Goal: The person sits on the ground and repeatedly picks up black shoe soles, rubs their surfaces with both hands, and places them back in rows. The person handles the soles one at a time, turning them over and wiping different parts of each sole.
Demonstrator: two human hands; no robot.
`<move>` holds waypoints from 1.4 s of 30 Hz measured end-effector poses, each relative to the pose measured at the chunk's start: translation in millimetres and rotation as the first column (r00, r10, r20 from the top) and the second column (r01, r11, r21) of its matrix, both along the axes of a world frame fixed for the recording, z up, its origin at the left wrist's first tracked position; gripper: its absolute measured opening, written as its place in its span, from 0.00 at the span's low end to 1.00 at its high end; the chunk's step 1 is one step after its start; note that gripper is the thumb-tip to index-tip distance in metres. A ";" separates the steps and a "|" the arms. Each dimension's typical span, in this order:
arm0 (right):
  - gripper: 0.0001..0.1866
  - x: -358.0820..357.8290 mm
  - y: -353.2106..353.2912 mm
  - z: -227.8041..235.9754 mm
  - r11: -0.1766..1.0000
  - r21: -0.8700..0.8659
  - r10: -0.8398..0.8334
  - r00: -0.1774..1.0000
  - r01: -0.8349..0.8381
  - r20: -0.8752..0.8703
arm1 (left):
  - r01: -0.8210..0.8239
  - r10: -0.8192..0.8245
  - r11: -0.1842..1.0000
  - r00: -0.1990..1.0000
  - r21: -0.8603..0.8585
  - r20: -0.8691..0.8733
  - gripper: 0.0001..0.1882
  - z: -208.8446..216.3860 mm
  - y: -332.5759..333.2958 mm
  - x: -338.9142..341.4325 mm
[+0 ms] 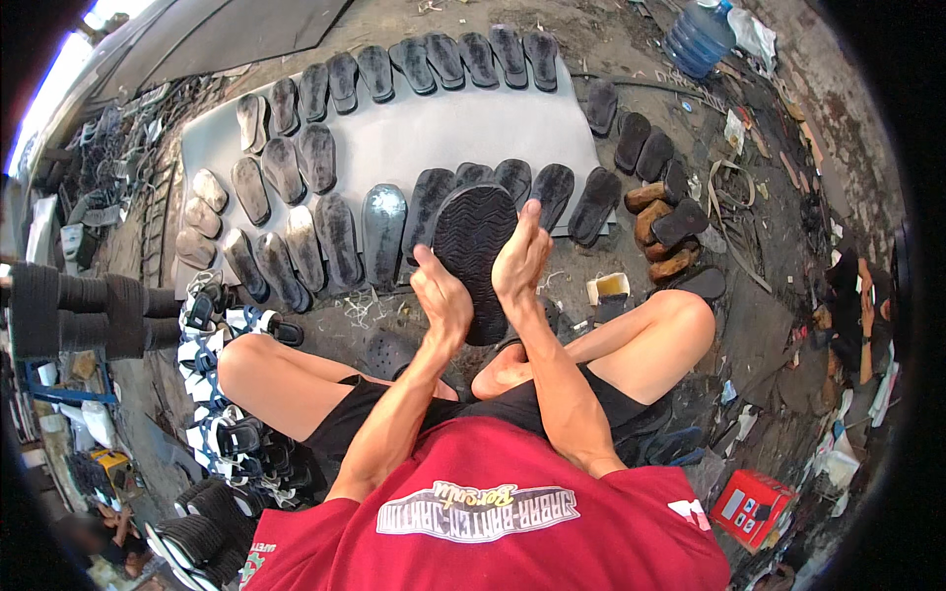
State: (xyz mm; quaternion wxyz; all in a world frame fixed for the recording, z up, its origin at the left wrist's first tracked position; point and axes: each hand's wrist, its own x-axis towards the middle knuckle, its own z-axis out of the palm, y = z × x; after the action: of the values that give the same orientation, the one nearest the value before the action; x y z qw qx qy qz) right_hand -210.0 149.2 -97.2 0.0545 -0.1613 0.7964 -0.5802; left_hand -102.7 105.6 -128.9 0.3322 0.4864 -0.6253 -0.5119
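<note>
Between my two hands, a black shoe sole (pixel 477 241) is held up with its zigzag tread toward me. My left hand (pixel 441 300) presses its left edge, thumb up and the other fingers hidden behind or under it. On the opposite edge, my right hand (pixel 522 258) grips with its fingers pointing away from me. Just beyond lie several dark soles in rows on a pale grey sheet (pixel 443 133), one of them a shiny sole (pixel 383 222) that looks wet or glossy.
Wooden shoe lasts (pixel 652 225) sit to the right of the sheet, near a small yellowish container (pixel 608 287). Strapped sandals (pixel 207 384) are piled at my left. A blue water jug (pixel 699 39) stands far right, and a red box (pixel 751 509) lies near right. Scraps litter the ground.
</note>
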 end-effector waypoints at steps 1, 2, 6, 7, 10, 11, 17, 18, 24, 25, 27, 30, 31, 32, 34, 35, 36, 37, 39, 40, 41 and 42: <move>0.41 9.4 0.0 -4.0 0.999 -0.033 0.012 0.999 -0.010 0.037 | -0.041 0.040 0.999 0.999 -0.029 -0.007 0.45 2.2 -4.2 -1.2; 0.41 18.0 2.9 -7.4 0.998 -0.064 0.028 0.997 -0.023 0.070 | -0.085 0.084 0.995 0.996 -0.055 -0.019 0.46 8.6 -12.2 -6.5; 0.36 35.2 22.2 -27.1 0.978 0.090 0.206 0.920 -0.187 -0.333 | -0.126 0.128 0.992 0.987 0.020 -0.094 0.46 12.4 -30.6 -13.0; 0.37 23.4 23.8 -27.4 0.960 0.142 0.263 0.947 -0.240 -0.183 | -0.089 0.093 0.995 0.989 0.036 -0.112 0.46 12.1 -23.4 -12.3; 0.38 18.3 15.9 -22.6 0.977 0.105 0.193 0.979 -0.186 -0.061 | 0.035 -0.032 0.998 0.998 0.053 -0.056 0.46 -6.5 0.3 0.8; 0.38 23.5 16.1 -22.2 0.980 0.105 0.178 0.982 -0.171 -0.061 | 0.005 -0.007 0.998 1.000 -0.062 -0.019 0.46 -6.9 7.1 2.9; 0.37 53.7 15.1 -23.3 0.996 -0.010 0.084 0.979 -0.088 -0.188 | -0.138 0.136 0.988 0.990 0.075 0.038 0.46 -2.7 -18.1 -20.5; 0.38 44.7 15.7 -29.9 0.998 0.005 0.069 0.985 -0.069 -0.156 | -0.099 0.099 0.989 0.995 0.110 0.010 0.47 -0.7 -9.5 -14.5; 0.36 44.3 10.9 -45.7 0.999 0.009 0.036 0.999 -0.036 0.020 | -0.280 0.288 0.943 0.957 0.181 -0.018 0.47 -8.4 9.3 -23.7; 0.32 52.4 15.3 -26.6 0.989 0.033 0.143 0.984 -0.147 0.105 | -0.234 0.234 0.955 0.972 0.181 0.020 0.42 -27.1 -8.1 -15.7; 0.23 56.6 22.0 -20.9 0.971 0.011 0.238 0.957 -0.239 -0.167 | -0.001 0.168 0.846 0.949 0.532 -0.265 0.39 0.7 -14.3 -19.7; 0.20 70.8 24.3 12.1 0.963 0.129 0.267 0.911 -0.238 -0.313 | 0.392 0.108 0.641 0.805 0.660 -0.583 0.25 -15.4 -23.9 -4.5; 0.19 72.5 27.0 21.5 0.962 0.171 0.256 0.914 -0.211 -0.314 | 0.528 0.055 0.609 0.717 0.592 -0.695 0.23 -9.4 -18.2 -5.6; 0.20 70.1 28.8 26.8 0.974 0.153 0.215 0.890 -0.166 -0.403 | 0.549 0.086 0.549 0.713 0.631 -0.695 0.21 6.6 -13.1 -8.2; 0.21 71.2 32.4 30.7 0.981 0.139 0.187 0.872 -0.138 -0.453 | 0.478 0.138 0.585 0.738 0.655 -0.661 0.25 40.2 -0.1 -16.4; 0.21 70.9 34.3 32.8 0.980 0.155 0.184 0.870 -0.126 -0.457 | 0.465 0.084 0.612 0.767 0.640 -0.637 0.27 38.7 -0.3 -16.9; 0.21 70.3 34.6 32.1 0.982 0.132 0.183 0.874 -0.138 -0.450 | 0.449 0.033 0.640 0.795 0.624 -0.606 0.29 37.1 -0.8 -16.6; 0.21 69.6 34.7 30.4 0.983 0.108 0.181 0.878 -0.148 -0.444 | 0.441 0.003 0.625 0.824 0.644 -0.567 0.29 27.3 -6.9 -14.8; 0.21 65.4 38.1 26.8 0.982 0.107 0.187 0.883 -0.156 -0.430 | 0.385 -0.002 0.643 0.865 0.662 -0.501 0.30 27.4 -16.3 -18.2; 0.22 65.6 40.7 23.9 0.978 0.126 0.202 0.886 -0.164 -0.417 | 0.328 0.031 0.677 0.882 0.659 -0.470 0.32 34.1 -21.3 -19.8; 0.22 66.0 43.1 21.5 0.975 0.145 0.216 0.889 -0.170 -0.403 | 0.269 0.065 0.708 0.896 0.653 -0.439 0.33 38.2 -24.5 -21.3; 0.21 67.2 44.4 20.1 0.972 0.138 0.227 0.903 -0.189 -0.366 | 0.159 0.033 0.762 0.959 0.628 -0.282 0.36 35.4 -25.8 -23.0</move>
State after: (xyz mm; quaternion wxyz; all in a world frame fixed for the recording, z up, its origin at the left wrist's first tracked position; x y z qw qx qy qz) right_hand -142.8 193.6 -77.1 -0.0309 -0.3515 0.7980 -0.4886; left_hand -125.8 79.8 -93.5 0.2111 0.4731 -0.3750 -0.7687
